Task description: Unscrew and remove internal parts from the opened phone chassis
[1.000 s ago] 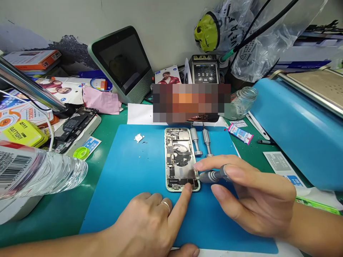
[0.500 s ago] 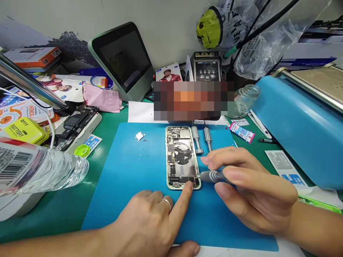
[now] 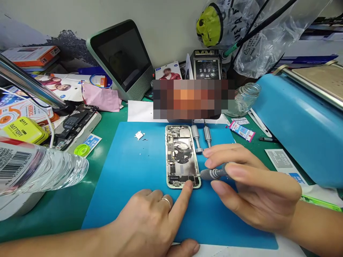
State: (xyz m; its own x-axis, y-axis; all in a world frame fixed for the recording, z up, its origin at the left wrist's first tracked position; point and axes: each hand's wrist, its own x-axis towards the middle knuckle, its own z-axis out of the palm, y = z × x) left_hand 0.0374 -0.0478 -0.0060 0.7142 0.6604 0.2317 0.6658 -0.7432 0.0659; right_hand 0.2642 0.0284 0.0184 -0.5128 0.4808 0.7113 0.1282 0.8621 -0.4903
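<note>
An opened smartphone (image 3: 184, 166) lies on the blue mat (image 3: 128, 167), its inner parts exposed. My left hand (image 3: 152, 214), with a ring on one finger, rests on the mat. Its index finger stretches out and presses on the phone's lower edge; the other fingers are bent, holding nothing. Between thumb and fingers my right hand (image 3: 257, 189) grips a small grey screwdriver (image 3: 213, 174). The screwdriver lies nearly level, its tip at the phone's lower right side. A small metal plate (image 3: 139, 135) and tiny dark screws (image 3: 145, 139) lie left of the phone.
Two more screwdrivers (image 3: 207, 136) lie beyond the phone. At the left are a plastic bottle (image 3: 64, 167) and another phone housing (image 3: 77, 125). A glass jar (image 3: 244, 98) stands behind on the right, beside a blue machine (image 3: 294, 132). A pixelated patch hides something at the back.
My right hand has shifted slightly, with its thumb a little further left and the screwdriver slightly higher in the picture. The left index finger stays on the phone.
</note>
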